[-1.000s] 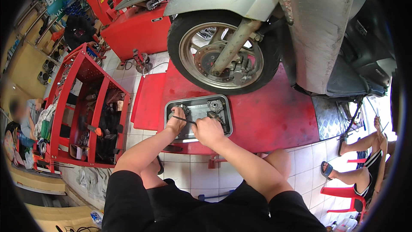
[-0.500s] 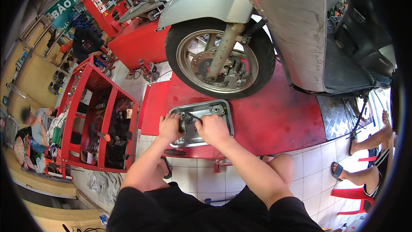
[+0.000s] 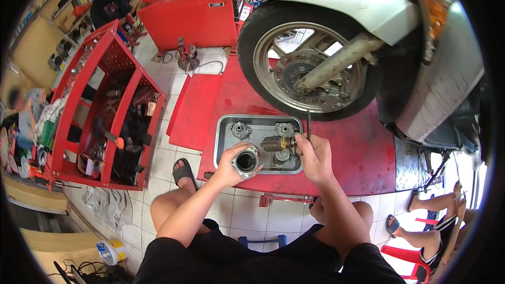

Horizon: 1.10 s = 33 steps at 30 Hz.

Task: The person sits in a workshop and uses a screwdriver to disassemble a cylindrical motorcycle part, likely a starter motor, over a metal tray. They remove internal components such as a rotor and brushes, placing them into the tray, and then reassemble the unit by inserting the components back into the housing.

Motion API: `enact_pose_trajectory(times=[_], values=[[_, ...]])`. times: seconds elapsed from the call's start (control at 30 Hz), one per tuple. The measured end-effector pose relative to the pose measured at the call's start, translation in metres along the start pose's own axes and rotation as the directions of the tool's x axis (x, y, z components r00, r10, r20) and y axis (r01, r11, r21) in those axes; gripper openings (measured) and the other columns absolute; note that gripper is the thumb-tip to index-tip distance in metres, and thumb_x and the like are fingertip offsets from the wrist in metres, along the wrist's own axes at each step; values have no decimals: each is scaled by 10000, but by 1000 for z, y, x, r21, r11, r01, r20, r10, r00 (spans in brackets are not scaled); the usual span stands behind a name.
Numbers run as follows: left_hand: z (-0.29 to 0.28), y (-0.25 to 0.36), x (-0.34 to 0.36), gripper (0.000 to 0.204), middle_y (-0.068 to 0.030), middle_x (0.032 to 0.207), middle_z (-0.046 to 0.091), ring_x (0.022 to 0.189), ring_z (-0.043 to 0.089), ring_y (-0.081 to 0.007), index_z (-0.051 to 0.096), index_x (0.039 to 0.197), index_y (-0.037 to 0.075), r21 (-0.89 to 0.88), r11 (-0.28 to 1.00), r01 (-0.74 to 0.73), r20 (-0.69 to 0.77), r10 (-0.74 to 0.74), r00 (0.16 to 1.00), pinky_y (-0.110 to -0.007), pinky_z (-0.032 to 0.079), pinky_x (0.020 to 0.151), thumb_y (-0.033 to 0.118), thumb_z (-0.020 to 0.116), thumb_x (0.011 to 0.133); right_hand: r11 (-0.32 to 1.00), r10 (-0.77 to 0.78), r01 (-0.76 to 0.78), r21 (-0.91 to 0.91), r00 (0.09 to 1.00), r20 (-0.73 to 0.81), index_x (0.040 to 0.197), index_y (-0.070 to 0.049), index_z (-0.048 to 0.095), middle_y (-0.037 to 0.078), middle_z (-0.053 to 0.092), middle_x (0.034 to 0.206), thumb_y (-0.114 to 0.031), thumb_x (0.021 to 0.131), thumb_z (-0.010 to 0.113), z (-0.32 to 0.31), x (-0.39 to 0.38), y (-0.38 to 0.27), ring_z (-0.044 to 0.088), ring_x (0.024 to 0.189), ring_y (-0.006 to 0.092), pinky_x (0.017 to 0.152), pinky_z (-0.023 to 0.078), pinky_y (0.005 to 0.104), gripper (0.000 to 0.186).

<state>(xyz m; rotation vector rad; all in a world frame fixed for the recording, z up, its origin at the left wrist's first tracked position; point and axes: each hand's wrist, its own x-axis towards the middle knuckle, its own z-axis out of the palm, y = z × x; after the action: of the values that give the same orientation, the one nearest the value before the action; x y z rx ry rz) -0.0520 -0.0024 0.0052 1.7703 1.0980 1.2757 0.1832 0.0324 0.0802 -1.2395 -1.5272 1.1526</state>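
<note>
My left hand (image 3: 229, 167) is wrapped round a metal cylinder housing (image 3: 245, 161), its dark round bore facing up. In my right hand (image 3: 315, 159) is a dark ribbed cylinder with a yellowish band, which looks like a motor armature (image 3: 277, 143), lying sideways with its end toward the housing but apart from it. A thin dark rod (image 3: 309, 122) also sticks up from the right fist; its kind is unclear. Both hands are over the near part of a shallow metal tray (image 3: 221, 126). In it lie two cast metal parts (image 3: 241, 130) and a round metal piece (image 3: 281, 156).
The tray rests on a red lift platform (image 3: 357, 152), just before a scooter's front wheel (image 3: 258, 81). Left stands a red tool cart (image 3: 108, 118). A red machine (image 3: 189, 18) is behind. A seated person's sandalled foot (image 3: 392, 224) is at the right; two other people are at the left.
My hands have drawn apart, and the armature is now out in the right hand, with the hollow housing in the left. The view has shifted, showing the tray's parts more openly.
</note>
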Motion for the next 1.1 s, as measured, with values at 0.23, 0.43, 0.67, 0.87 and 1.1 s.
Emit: enact_pose_trajectory(times=[0.23, 0.43, 0.67, 0.87, 1.1], values=[[0, -16, -4, 376, -154, 872, 669, 814, 681, -319, 650, 933, -20, 199, 978, 62, -99, -43, 994, -356, 527, 729, 58, 822, 608, 993, -118, 121, -10, 979, 169, 663, 28, 514, 87, 435, 534, -122, 968, 588, 30, -6, -3, 359, 485, 150, 473, 323, 353, 347], [2, -11, -3, 381, -140, 872, 670, 778, 673, -315, 657, 935, -3, 124, 981, 150, -133, -134, 982, -350, 525, 709, 55, 819, 595, 948, -224, 268, -169, 944, 242, 681, 26, 521, 188, 509, 595, -112, 931, 619, 44, 3, 4, 471, 515, 359, 507, 372, 419, 302], [9, -14, -5, 380, -164, 891, 665, 855, 656, -371, 647, 952, -17, 192, 981, 20, -71, -7, 997, -404, 525, 749, 37, 781, 601, 902, -304, 356, -246, 926, 226, 696, 31, 536, 187, 519, 611, -108, 911, 629, 51, -1, 10, 477, 505, 320, 495, 384, 400, 273], [17, -5, -5, 320, -158, 886, 668, 845, 654, -375, 649, 922, -3, 224, 974, 41, -17, -38, 999, -424, 527, 750, 47, 763, 628, 878, -343, 392, -275, 915, 212, 699, 27, 526, 181, 521, 622, -80, 858, 684, 46, -5, 10, 501, 521, 351, 504, 415, 411, 249], [28, -3, -5, 177, -156, 758, 609, 716, 609, -378, 594, 804, -7, 166, 986, 37, -9, -36, 999, -409, 493, 652, 73, 720, 708, 794, -420, 485, -368, 874, 245, 684, 5, 513, 164, 501, 606, -103, 868, 704, 47, -10, 11, 483, 489, 352, 459, 392, 417, 286]])
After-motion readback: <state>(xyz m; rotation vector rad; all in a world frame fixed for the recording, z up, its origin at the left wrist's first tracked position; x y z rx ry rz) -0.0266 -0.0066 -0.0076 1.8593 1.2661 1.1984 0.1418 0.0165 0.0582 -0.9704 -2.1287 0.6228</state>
